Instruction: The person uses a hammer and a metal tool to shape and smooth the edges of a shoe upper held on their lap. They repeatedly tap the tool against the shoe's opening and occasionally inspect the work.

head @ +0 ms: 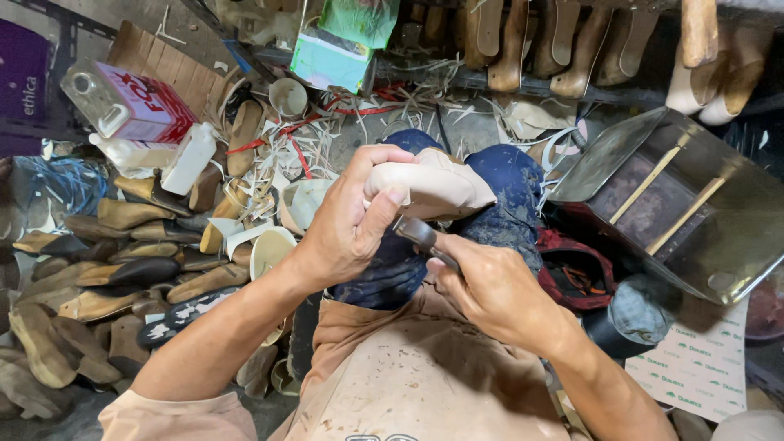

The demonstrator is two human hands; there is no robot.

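Mid-trim on a cream shoe upper (433, 186) stretched over a last, held just above frame centre, over knees in dark blue stained trousers (506, 184).

Left hand (351, 224) clamped round the heel end, thumb pressed flat along the pale leather, fingers curled behind. Right hand (494, 290) at 5 o'clock from the shoe, fist closed on a dark-handled knife (420, 235), blade end angled up toward 11 o'clock and meeting the shoe's underside edge; exact contact point hidden by the thumb.

Judged as the trimming or skiving step, partway through. Next move likely calls for a short, shallow, controlled stroke along the edge, thumb kept clear of the blade, shoe turned bit by bit in the left-hand grip.

Materials: upper smooth, matte, softly domed, with a seam across the top. Apron (408, 376) at 6 o'clock, tan cloth, scuffed and dusty.

Surroundings: at 9 o'clock, a heap of shoe soles and lasts (106, 269) on the floor, tan, brown and black, curved and worn. At 11 o'clock, pale strip offcuts (327, 139), curly and thin, with red ones mixed in, plus a white plastic bottle (189, 159) and a clear can with a red label (122, 102). At 12 to 1 o'clock, a row of wooden lasts (572, 49) hanging, rounded and glossy. At 3 o'clock, a metal tray (735, 237), dull grey, with two thin wooden sticks (649, 184) lying inside.
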